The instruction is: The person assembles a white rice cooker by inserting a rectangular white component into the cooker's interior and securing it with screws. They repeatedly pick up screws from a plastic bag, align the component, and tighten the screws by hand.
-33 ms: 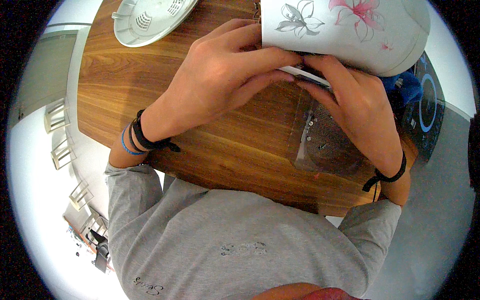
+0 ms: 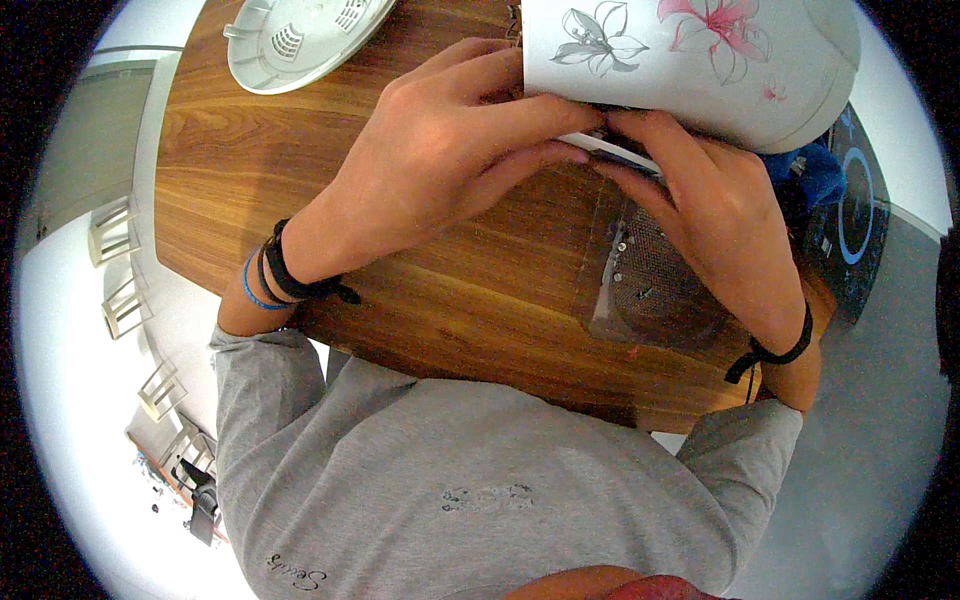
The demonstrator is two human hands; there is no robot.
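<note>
A white, rounded appliance housing (image 2: 610, 85) printed with grey and pink flowers lies on its side at the top right. Just below its lower edge is a thin, flat part (image 2: 625, 154) with a white rim and a dark face; whether it belongs to the housing I cannot tell. My left hand (image 2: 450, 130) pinches this part between thumb and fingers, its other fingers reaching behind the housing's left end. From the other side, my right hand (image 2: 700, 185) grips the same part with thumb and index finger. The fingertips of both hands nearly meet there.
A white round vented cover (image 2: 310, 40) lies at the far left of the wooden table (image 2: 430, 290). Under my right forearm sits a clear plastic tray (image 2: 608, 300) with small screws. Blue cloth (image 2: 815, 175) and a black panel with a blue ring (image 2: 855, 215) are at the right.
</note>
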